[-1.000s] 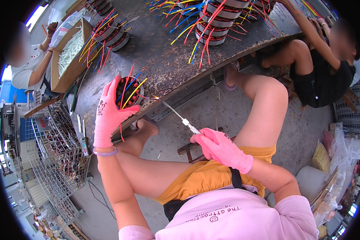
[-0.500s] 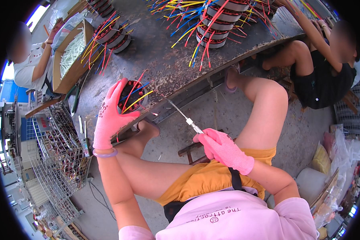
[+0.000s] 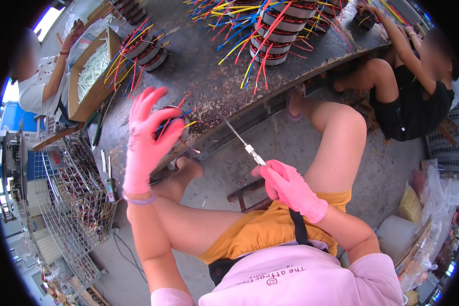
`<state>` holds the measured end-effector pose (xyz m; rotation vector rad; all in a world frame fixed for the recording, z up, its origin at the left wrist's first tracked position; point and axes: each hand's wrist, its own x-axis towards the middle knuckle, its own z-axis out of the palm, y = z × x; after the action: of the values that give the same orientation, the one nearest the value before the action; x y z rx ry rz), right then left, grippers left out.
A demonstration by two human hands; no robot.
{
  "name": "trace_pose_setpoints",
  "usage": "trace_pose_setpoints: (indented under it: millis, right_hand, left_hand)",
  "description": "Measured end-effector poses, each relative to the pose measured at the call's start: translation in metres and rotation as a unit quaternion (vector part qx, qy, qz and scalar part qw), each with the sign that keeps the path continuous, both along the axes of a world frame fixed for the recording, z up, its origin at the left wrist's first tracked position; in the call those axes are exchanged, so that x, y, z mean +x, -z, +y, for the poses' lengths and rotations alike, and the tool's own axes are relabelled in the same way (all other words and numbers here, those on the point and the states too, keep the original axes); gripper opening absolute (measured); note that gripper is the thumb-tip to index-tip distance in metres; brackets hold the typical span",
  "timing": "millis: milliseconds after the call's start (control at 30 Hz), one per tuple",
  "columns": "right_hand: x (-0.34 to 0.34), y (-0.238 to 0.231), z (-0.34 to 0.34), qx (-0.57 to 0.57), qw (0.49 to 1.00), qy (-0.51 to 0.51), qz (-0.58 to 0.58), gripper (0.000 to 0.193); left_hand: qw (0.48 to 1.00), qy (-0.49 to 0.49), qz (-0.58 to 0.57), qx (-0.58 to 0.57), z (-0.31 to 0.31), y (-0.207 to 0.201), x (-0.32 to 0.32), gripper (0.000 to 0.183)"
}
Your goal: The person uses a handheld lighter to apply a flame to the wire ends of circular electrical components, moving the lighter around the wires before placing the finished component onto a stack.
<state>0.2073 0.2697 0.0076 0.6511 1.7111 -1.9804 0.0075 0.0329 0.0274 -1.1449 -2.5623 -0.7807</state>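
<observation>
Since the earlier frame, the left hand (image 3: pixel 150 132) has been rising off the wire-tailed core (image 3: pixel 182 132), its fingers curling up and its thumb swinging clear, while the right hand (image 3: pixel 293 191) has been drifting a little to the right along with its slim white-handled tool (image 3: pixel 255 155). The core is sitting near the near edge of the worktop (image 3: pixel 204 84), just beyond and to the right of the left palm, which is partly hiding it; whether glove and core are touching, I cannot tell. From the right grip the core is lying far and to the left, so the left hand is being much the nearer. The tool's long axis is running from the right grip toward the far left, its thin tip ending to the right of the core, apart from it. The left grip is standing wide, holding nothing visible; the right grip is closing around the handle. Counting: one tool, one core by the left hand, showing one blue wire (image 3: pixel 188 112), one yellow wire (image 3: pixel 191 124) and at least two red ones; two core stacks (image 3: pixel 144 51) are standing far left, one tall stack (image 3: pixel 276 38) far middle, others behind it overlapping too much for counting; one box (image 3: pixel 111 43) is holding countless white tubes (image 3: pixel 93 69).
</observation>
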Motion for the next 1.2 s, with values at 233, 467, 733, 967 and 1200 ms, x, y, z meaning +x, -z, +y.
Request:
trace_pose_setpoints:
  millis: [233, 467, 733, 967, 1200]
  right_hand:
    - [0.002, 0.0, 0.008, 0.019, 0.999, 0.017, 0.026, 0.036]
    - [0.004, -0.002, 0.006, 0.001, 0.999, 0.032, 0.029, 0.038]
    - [0.0, -0.002, -0.001, -0.014, 1.0, -0.007, -0.002, 0.036]
    - [-0.006, 0.002, -0.007, 0.01, 0.999, -0.051, 0.006, 0.035]
    - [-0.01, 0.006, -0.01, 0.027, 0.996, -0.077, 0.034, 0.035]
  left_hand:
    - [0.982, 0.059, 0.121, -0.132, 0.03, 0.012, -0.003, 0.024]
    - [0.992, 0.069, 0.099, -0.035, 0.027, 0.022, -0.006, 0.021]
    - [0.998, 0.041, -0.042, 0.034, 0.01, 0.015, -0.002, 0.028]
    - [0.991, 0.01, -0.122, -0.045, -0.037, 0.008, -0.007, 0.088]
    - [0.992, -0.019, -0.085, -0.093, -0.022, 0.01, -0.005, 0.085]
